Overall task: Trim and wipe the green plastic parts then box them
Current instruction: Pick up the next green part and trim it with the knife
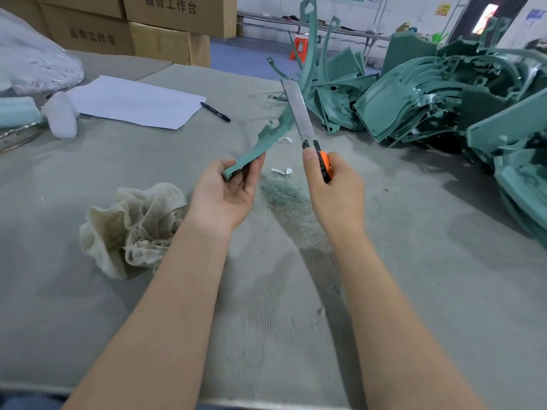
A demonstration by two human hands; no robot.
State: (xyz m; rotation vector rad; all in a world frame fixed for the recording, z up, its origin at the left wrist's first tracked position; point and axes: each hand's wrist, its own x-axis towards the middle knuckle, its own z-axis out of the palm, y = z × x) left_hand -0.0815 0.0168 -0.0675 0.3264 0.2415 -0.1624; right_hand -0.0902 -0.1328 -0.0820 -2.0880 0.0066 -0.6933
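While both bare forearms reached out over the grey cloth-covered table (414,261), the left grip (228,190) held the near end of a long curved green plastic strip part (266,134), thumb on top, fingers curled under. Part was lifted off the table and slanted up and away to the right. The right grip (334,187) was closed round the orange-and-black handle of a utility knife with a long silver blade (300,113), thumb laid along the handle and pointing at the blade. Blade pointed up and away, crossing the strip's upper stretch; real contact could not be told.

Directly below, between the two hands, a small heap of fine green shavings (282,193) lay on the table, with small white scraps (281,171) just beyond it. A crumpled off-white rag (133,229) sat left of the left wrist, near but apart. To the right, a big jumbled pile of green plastic parts (429,93) covered the table's far right side, some pieces sticking up.

Far left: white paper sheet (133,102), black marker pen (215,111) just beside its right corner, white foam wad (62,116) at its left edge. Brown cardboard boxes (165,39) with printed characters were stacked behind the table. An orange stool (300,48) stood on the blue floor beyond.
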